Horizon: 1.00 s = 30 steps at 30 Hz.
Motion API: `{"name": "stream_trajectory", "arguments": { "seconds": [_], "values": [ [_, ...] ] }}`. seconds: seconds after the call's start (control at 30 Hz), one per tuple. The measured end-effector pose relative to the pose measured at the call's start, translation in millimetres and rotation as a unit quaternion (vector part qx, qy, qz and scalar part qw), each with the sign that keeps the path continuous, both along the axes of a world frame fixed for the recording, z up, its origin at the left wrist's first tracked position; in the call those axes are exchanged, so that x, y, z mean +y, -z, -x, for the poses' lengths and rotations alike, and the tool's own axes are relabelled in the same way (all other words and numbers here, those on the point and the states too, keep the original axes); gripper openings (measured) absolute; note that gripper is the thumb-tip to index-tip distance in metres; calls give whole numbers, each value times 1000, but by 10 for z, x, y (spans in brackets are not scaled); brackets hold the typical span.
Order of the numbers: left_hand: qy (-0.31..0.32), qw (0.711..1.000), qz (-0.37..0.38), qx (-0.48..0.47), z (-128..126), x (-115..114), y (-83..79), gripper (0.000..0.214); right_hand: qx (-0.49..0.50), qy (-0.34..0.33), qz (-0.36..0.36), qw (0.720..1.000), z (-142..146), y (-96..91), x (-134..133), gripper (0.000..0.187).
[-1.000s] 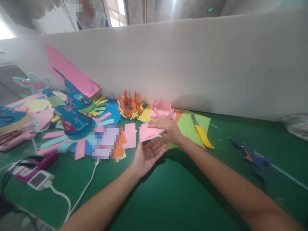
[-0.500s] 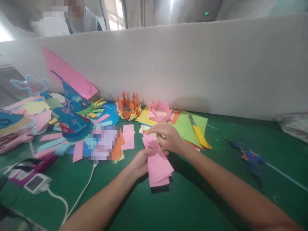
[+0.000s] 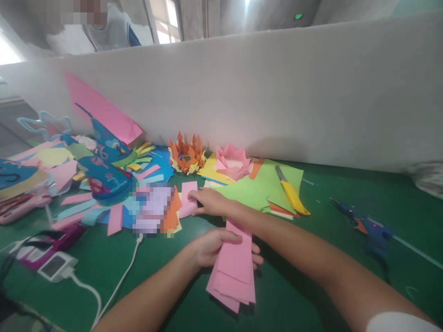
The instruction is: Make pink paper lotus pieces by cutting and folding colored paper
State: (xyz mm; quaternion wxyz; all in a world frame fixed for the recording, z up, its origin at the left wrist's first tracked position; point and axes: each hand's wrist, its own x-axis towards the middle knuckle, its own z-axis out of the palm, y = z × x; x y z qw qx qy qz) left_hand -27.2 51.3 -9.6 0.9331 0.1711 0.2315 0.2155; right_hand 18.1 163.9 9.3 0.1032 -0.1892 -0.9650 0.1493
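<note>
My left hand [image 3: 216,246] is closed on a stack of pink paper rectangles [image 3: 235,272], held low over the green table [image 3: 297,286]. My right hand [image 3: 211,202] reaches left across it, fingers lying flat on a pink paper piece [image 3: 188,196] beside an orange paper pile [image 3: 171,214]. A pink folded paper flower [image 3: 232,161] and an orange paper flower [image 3: 187,154] stand by the white partition [image 3: 277,92] behind.
A yellow utility knife [image 3: 291,194] lies on light green sheets [image 3: 263,189]. A blue glue gun [image 3: 363,223] is at the right. Blue and pink paper crafts [image 3: 104,161] crowd the left, with a white charger and cable [image 3: 58,265]. A person stands behind the partition.
My left hand has drawn the pink stack toward me and down. My right hand let go of it and moved left onto the pink piece by the orange pile.
</note>
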Motion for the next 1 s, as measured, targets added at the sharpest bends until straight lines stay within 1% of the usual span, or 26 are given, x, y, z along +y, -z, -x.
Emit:
{"name": "stream_trajectory", "arguments": {
  "seconds": [0.07,0.1,0.17,0.27,0.33,0.37,0.4,0.47,0.53,0.6,0.67,0.73,0.8,0.87,0.93,1.0],
  "values": [
    [5,1000,-1,10,1,-7,15,34,15,1,-14,1000,-44,-25,0,14],
    [2,1000,-1,12,2,-10,28,36,25,2,-21,999,-66,-56,7,7],
    [-21,1000,-2,8,-1,-10,57,46,46,14,-34,998,-130,-158,38,9],
    [-73,997,3,-1,-16,12,64,60,94,55,-48,993,-314,-367,91,16],
    [-113,993,17,-4,-26,40,23,66,170,80,-56,981,-491,-492,92,18],
    [-136,990,24,-5,-28,54,-10,71,191,77,-64,976,-587,-538,74,18],
    [-165,986,28,-7,-26,69,-47,78,199,60,-69,976,-682,-569,41,18],
    [-232,972,22,-14,-9,96,-125,87,199,35,-80,976,-856,-590,-67,18],
    [-312,950,-3,-26,23,121,-189,84,159,2,-78,984,-998,-573,-212,20],
    [-365,930,-11,-28,61,146,-225,69,120,-23,-70,990,-1109,-540,-359,22],
    [-403,915,-11,-16,94,174,-233,53,90,-38,-50,994,-1202,-505,-466,26],
    [-423,906,8,10,118,203,-227,39,77,-25,-27,996,-1293,-457,-505,37],
    [-448,893,33,38,136,230,-224,29,73,24,-17,997,-1386,-379,-471,49],
    [-482,874,39,48,152,251,-228,31,56,74,-36,995,-1469,-265,-387,52],
    [-503,863,28,38,170,262,-229,31,1,82,-52,995,-1518,-130,-287,53],
    [-502,864,11,15,189,261,-218,30,-35,82,-63,994,-1517,-5,-199,49]
  ]
}}
